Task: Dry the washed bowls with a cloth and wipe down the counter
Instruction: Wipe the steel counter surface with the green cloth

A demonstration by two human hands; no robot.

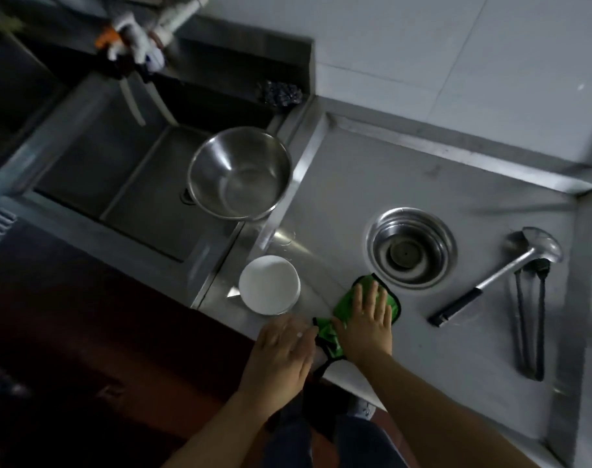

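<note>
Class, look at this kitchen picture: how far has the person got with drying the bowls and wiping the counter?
Done, it seems: the white bowl stands on the counter, out of the sink. In hand: the right hand presses the green cloth flat on the counter, wiping; the left hand hovers open beside it. Left: the steel bowl sits at the sink's edge, and counter remains around the ladle.

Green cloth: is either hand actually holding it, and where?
Not held. The right hand lies flat with straight fingers on the middle of the cloth, pressing it to the counter. The left hand is open beside it.
</note>
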